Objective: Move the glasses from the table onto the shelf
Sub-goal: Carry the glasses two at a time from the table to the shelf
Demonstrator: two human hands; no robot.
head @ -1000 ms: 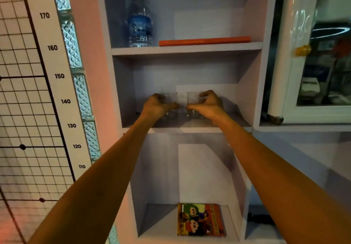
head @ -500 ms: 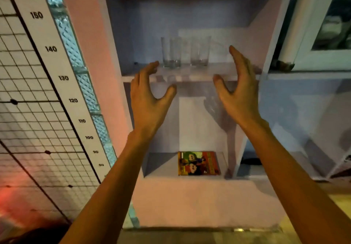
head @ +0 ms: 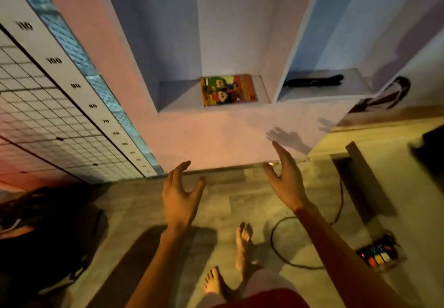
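Left hand (head: 180, 197) empty, wooden floor (head: 240, 202), shelf unit (head: 216, 134)

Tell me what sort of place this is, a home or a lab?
Probably a room in a home, though rigged for measuring: a built-in shelf unit holding a comic book, a height scale beside a wall grid, a power strip on the floor.
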